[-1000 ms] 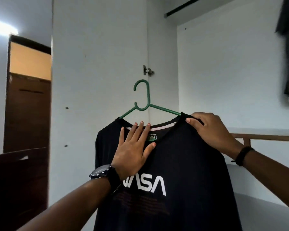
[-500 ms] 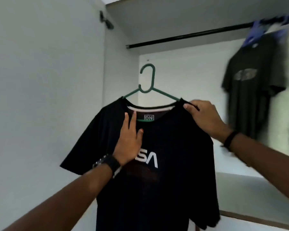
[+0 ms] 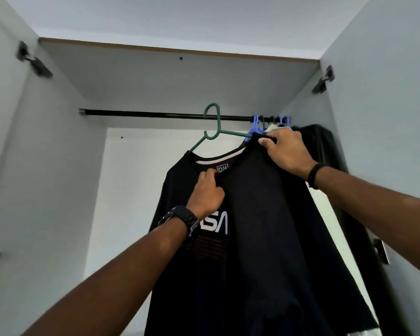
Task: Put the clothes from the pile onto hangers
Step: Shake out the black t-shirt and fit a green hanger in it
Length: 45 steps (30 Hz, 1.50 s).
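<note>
While the black T-shirt [image 3: 260,214] hangs on the green hanger [image 3: 215,128] at frame centre, its hook sits level with the rod [image 3: 155,115], apparently just in front. The right hand [image 3: 287,154] pinches the shoulder; left hand [image 3: 205,195] fingers curl at the collar.

Soft, even indoor light, dim wardrobe recess (wide-angle bending at edges), slight motion blur.
</note>
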Tool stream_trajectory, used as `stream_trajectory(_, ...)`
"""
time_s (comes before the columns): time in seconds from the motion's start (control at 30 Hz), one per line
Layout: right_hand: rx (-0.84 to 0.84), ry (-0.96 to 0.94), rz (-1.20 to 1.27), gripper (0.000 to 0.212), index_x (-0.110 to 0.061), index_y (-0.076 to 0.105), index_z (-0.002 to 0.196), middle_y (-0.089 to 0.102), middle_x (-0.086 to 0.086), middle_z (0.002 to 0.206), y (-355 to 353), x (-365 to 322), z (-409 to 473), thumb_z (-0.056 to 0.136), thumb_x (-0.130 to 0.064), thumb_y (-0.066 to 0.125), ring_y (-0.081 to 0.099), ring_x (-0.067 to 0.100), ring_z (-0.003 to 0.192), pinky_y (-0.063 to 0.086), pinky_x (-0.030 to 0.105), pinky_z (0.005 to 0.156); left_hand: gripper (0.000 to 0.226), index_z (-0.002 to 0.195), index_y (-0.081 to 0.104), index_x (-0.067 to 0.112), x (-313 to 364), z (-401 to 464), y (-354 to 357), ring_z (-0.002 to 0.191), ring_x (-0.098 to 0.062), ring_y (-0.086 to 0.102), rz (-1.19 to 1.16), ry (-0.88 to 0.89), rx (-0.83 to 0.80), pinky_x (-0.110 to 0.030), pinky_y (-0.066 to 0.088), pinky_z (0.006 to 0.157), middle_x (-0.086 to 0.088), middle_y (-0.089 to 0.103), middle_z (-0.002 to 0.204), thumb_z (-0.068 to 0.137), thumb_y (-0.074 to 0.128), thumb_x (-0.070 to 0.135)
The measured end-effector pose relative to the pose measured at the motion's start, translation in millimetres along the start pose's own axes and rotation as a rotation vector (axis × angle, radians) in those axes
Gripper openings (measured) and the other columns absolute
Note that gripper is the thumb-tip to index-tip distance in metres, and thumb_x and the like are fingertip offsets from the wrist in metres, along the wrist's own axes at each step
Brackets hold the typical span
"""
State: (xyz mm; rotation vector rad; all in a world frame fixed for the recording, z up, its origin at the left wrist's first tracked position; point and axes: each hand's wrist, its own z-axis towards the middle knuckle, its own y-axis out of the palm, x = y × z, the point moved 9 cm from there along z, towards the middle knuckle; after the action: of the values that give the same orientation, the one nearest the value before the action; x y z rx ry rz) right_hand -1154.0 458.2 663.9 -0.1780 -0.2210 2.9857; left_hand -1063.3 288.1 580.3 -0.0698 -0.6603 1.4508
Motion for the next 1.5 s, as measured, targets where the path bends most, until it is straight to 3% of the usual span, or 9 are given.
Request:
stream_trajectory(0.13, 0.06, 0.023, -0.077, 0.038, 0.0, 0.05, 0.065, 0.045, 0.009, 0.06, 12.2, 44.5, 41.2, 0.095, -0.023, 0.053, 0.045, 0.028, 0.069, 0.021, 0.028, 0.059, 0.063, 0.149, 0.026, 0.015, -10.0, 54.5, 48.5, 0.133, -0.026, 0.037, -0.04, 0.084, -0.037, -0.034, 0.031, 0.111, -0.009, 0.034, 0.147, 0.09, 0.043, 0.005)
stream_trajectory(0.3, 0.149, 0.088, -0.102, 0.037, 0.0, 0.049, 0.067, 0.05, 0.015, 0.07, 38.9, 96.8, 104.2, 0.095, -0.023, 0.053, 0.048, 0.03, 0.073, 0.029, 0.028, 0.064, 0.06, 0.152, 0.016, 0.02, -12.5, 149.6, 85.0, 0.143, -0.023, 0.022, -0.121, 0.118, -0.006, -0.035, 0.02, 0.117, -0.005, 0.022, 0.156, 0.099, 0.042, 0.029)
stream_trajectory(0.5, 0.229, 0.206, -0.071, 0.027, 0.0, 0.051, 0.072, 0.06, 0.024, 0.089, 87.8, 158.6, 153.2, 0.092, -0.019, 0.053, 0.057, 0.036, 0.084, 0.039, 0.033, 0.068, 0.059, 0.151, 0.023, 0.02, -22.7, 232.1, 145.3, 0.141, -0.024, 0.029, -0.157, 0.152, -0.047, -0.033, 0.023, 0.114, -0.007, 0.03, 0.153, 0.099, 0.04, 0.042)
stream_trajectory(0.7, 0.296, 0.2, -0.168, 0.027, 0.008, 0.061, 0.101, 0.06, 0.03, 0.112, 120.7, 188.6, 180.2, 0.093, -0.015, 0.05, 0.056, 0.043, 0.105, 0.044, 0.036, 0.083, 0.057, 0.149, 0.025, 0.02, -36.5, 281.3, 197.1, 0.138, -0.027, 0.034, -0.178, 0.215, -0.1, -0.035, 0.028, 0.112, -0.008, 0.036, 0.15, 0.099, 0.04, 0.041)
stream_trajectory(0.83, 0.33, 0.187, -0.212, 0.025, 0.006, 0.06, 0.106, 0.057, 0.029, 0.118, 146.4, 198.5, 200.2, 0.094, -0.013, 0.049, 0.054, 0.044, 0.109, 0.044, 0.039, 0.089, 0.055, 0.151, 0.021, 0.021, -49.3, 310.1, 221.0, 0.137, -0.028, 0.035, -0.15, 0.276, -0.129, -0.036, 0.029, 0.112, -0.01, 0.036, 0.15, 0.101, 0.036, 0.037)
stream_trajectory(1.23, 0.243, 0.125, -0.483, 0.029, 0.004, 0.054, 0.119, 0.054, 0.025, 0.125, 218.4, 218.7, 248.4, 0.096, -0.012, 0.047, 0.052, 0.04, 0.117, 0.043, 0.039, 0.093, 0.053, 0.152, 0.018, 0.02, -95.3, 363.2, 269.5, 0.138, -0.03, 0.034, -0.206, 0.312, -0.144, -0.037, 0.028, 0.113, -0.011, 0.034, 0.152, 0.103, 0.026, 0.039)
stream_trajectory(1.5, 0.143, 0.095, -0.491, 0.036, 0.006, 0.054, 0.121, 0.053, 0.026, 0.129, 204.2, 227.5, 246.0, 0.092, -0.015, 0.052, 0.048, 0.038, 0.122, 0.041, 0.036, 0.097, 0.053, 0.15, 0.024, 0.02, -102.3, 366.0, 279.8, 0.14, -0.024, 0.033, -0.398, 0.305, -0.132, -0.033, 0.024, 0.115, -0.006, 0.034, 0.152, 0.102, 0.029, 0.043)
